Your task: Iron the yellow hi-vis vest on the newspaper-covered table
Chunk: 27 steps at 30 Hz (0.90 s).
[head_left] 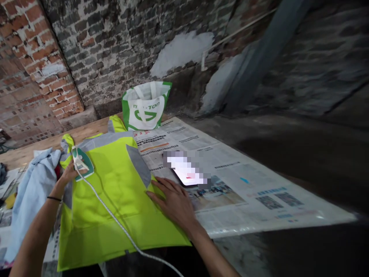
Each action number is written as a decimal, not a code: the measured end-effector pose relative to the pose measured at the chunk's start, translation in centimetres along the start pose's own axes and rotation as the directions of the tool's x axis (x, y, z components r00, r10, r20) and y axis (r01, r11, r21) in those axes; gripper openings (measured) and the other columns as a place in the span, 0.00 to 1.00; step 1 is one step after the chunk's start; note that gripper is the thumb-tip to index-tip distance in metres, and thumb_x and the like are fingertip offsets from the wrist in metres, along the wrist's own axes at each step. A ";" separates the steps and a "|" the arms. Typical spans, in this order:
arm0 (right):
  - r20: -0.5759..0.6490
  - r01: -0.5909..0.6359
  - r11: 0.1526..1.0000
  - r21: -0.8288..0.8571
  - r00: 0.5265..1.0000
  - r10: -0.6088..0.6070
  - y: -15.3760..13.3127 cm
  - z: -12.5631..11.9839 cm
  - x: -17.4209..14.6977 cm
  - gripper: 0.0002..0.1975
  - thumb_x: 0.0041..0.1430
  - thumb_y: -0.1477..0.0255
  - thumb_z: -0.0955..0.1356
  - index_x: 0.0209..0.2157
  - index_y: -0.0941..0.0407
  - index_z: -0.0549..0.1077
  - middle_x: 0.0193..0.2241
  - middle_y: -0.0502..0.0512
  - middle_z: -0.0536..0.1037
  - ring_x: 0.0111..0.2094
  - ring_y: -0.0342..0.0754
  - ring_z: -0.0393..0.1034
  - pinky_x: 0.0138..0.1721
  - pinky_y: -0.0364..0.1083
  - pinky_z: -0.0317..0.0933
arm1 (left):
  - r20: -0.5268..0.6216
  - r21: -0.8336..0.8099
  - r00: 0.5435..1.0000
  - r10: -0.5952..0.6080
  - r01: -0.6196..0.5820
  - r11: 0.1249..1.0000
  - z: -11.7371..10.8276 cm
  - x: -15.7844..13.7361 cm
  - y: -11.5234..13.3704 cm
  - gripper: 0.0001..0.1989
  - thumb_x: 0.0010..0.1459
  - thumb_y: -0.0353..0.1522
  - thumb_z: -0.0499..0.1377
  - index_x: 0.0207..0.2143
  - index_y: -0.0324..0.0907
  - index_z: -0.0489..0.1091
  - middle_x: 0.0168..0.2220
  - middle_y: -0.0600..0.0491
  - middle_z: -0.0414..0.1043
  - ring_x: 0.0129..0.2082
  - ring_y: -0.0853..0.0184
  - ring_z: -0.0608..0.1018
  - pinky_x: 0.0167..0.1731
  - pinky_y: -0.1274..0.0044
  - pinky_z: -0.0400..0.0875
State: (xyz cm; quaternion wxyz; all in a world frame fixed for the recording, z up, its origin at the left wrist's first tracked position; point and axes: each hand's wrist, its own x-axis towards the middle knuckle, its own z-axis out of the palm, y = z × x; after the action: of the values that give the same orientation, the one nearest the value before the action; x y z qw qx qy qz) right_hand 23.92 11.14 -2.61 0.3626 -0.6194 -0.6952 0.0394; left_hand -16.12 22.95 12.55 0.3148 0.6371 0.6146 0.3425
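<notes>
A yellow safety vest (115, 184) with grey bands lies spread on the table, its lower edge hanging over the near side. My left hand (69, 172) is wrapped round the handle of a green and white clothes iron (83, 163), which rests on the upper left of the vest. From the iron a pale cord (115, 218) runs down across the vest toward the bottom of the view. Flat on the vest's right edge lies my right hand (175, 200), fingers stretched out and holding nothing. Just beyond its fingertips is a lit phone (184, 169), partly blurred.
Newspaper under a clear sheet (227, 215) covers the tabletop on the right. A white and green tote bag (146, 109) stands at the back. To the left is a crumpled light blue cloth (37, 184). Behind the table rises a brick wall (115, 50).
</notes>
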 end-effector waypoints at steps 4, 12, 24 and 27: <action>0.011 -0.004 1.000 0.017 1.000 0.004 -0.1 -0.2 0.1 0.24 0.67 0.52 0.63 0.53 0.50 0.80 0.58 0.59 0.77 0.60 0.61 0.66 0.58 0.60 0.59 | 0.071 0.033 0.997 -0.015 0.013 0.999 -1.6 -4.8 0.0 0.39 0.31 0.43 0.78 0.48 0.44 0.75 0.46 0.49 0.79 0.46 0.52 0.81 0.49 0.58 0.78; 0.033 0.028 0.999 -0.036 0.999 -0.027 0.6 0.5 -0.3 0.24 0.67 0.54 0.64 0.54 0.52 0.79 0.59 0.60 0.77 0.60 0.61 0.66 0.59 0.60 0.59 | 0.108 0.042 0.993 -0.044 0.039 0.998 -1.8 -13.6 -2.4 0.43 0.39 0.42 0.77 0.58 0.45 0.70 0.54 0.43 0.75 0.45 0.55 0.81 0.46 0.63 0.80; 0.284 0.208 0.973 -0.101 0.943 -0.172 -7.7 1.9 12.0 0.27 0.73 0.61 0.58 0.66 0.58 0.68 0.68 0.63 0.65 0.70 0.58 0.53 0.66 0.57 0.51 | 0.076 0.045 0.997 0.012 -0.016 0.999 -3.1 -3.6 -2.1 0.40 0.31 0.46 0.78 0.48 0.44 0.74 0.42 0.50 0.80 0.44 0.53 0.81 0.51 0.58 0.77; 0.338 0.152 0.982 -0.113 0.935 -0.106 -6.7 4.6 12.8 0.30 0.73 0.57 0.58 0.67 0.60 0.66 0.70 0.62 0.63 0.71 0.59 0.52 0.68 0.58 0.47 | 0.072 0.066 0.997 0.021 -0.026 0.998 -3.4 -1.5 -2.3 0.41 0.29 0.48 0.78 0.47 0.43 0.75 0.40 0.50 0.80 0.42 0.53 0.82 0.51 0.55 0.76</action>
State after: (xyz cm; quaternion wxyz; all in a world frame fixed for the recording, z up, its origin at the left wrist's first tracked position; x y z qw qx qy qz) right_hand 16.15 22.83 3.22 0.1993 -0.5804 -0.7864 0.0707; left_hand -20.29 21.45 12.51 0.3112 0.6661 0.6065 0.3026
